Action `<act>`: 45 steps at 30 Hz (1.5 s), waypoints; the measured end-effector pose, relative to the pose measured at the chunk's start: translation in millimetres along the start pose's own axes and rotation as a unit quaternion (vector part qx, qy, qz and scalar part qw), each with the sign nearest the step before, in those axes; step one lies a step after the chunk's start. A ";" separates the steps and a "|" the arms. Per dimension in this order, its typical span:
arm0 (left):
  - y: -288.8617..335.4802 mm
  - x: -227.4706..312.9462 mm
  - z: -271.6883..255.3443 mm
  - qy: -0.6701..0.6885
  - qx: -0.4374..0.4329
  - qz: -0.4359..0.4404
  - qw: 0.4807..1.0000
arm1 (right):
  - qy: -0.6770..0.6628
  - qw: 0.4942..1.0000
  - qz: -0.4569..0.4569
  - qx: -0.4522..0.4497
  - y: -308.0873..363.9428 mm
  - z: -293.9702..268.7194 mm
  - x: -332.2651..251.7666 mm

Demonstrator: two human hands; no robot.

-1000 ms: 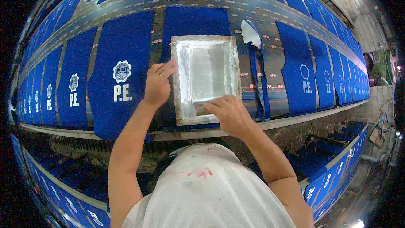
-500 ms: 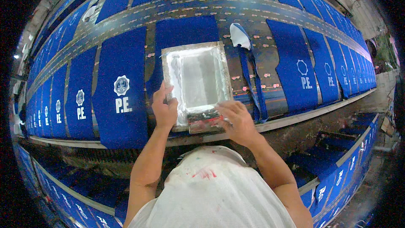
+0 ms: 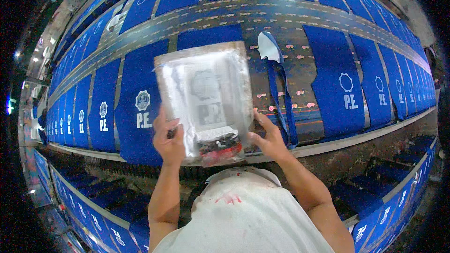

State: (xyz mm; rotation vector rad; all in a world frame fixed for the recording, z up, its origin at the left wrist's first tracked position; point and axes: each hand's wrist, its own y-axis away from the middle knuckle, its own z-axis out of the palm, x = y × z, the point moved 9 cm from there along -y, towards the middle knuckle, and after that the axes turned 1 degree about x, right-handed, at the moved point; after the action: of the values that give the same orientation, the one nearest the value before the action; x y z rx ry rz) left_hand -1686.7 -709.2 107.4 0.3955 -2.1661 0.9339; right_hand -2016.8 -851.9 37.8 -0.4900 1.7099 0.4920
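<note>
A screen-printing frame (image 3: 204, 86), slightly blurred, is held up above the table edge in front of me. Its pale mesh shows a round emblem with lettering under it. My left hand (image 3: 168, 140) grips the frame's left side near the lower corner, fingers curled. On the opposite side, my right hand (image 3: 269, 136) holds the right edge between thumb and fingers. A squeegee (image 3: 220, 151), black and red with ink, lies across the frame's near end. Behind the frame, a blue fabric panel (image 3: 211, 36) lies partly hidden.
Blue panels (image 3: 143, 75) with white prints line the long table (image 3: 300, 79) on both sides. A strip of blue cloth (image 3: 281, 98) with a white piece (image 3: 268, 47) at its far end lies right of the frame. Racks of blue panels (image 3: 89, 211) stand near me.
The frame has come up off the blue panel, toward me and leftward, tilting as it rises. My right hand has moved from the squeegee to the frame's right edge.
</note>
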 end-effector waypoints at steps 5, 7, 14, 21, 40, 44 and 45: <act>32.2 -5.4 -112.8 -0.027 0.103 -0.125 0.986 | -0.076 0.966 -0.189 -0.157 -0.8 52.7 -63.7; 55.3 -4.0 -162.0 -0.102 0.115 -0.170 0.973 | -0.095 0.944 -0.220 -0.225 10.3 82.4 -81.9; 158.7 -16.4 -269.9 -0.112 0.191 -0.272 0.937 | -0.097 0.898 -0.203 -0.378 36.8 159.3 -92.0; 203.1 -51.9 -273.6 -0.027 0.195 -0.291 0.936 | -0.022 0.894 -0.198 -0.402 51.0 193.9 -93.0; 100.9 -16.0 -223.7 0.028 0.091 -0.249 0.964 | -0.029 0.958 -0.164 -0.232 94.1 117.3 -139.2; 50.6 87.1 -195.7 0.011 0.089 -0.208 0.974 | -0.049 0.971 -0.171 -0.160 110.9 25.7 -164.8; 55.2 95.0 -146.1 -0.009 0.071 -0.221 0.973 | -0.046 0.975 -0.165 -0.142 107.8 -12.4 -136.7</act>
State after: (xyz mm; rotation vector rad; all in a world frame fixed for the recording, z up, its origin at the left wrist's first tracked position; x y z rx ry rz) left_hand -1706.9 -564.6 217.4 0.9169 -1.9149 0.8292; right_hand -2063.3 -763.0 180.5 -0.9268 1.4382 0.5081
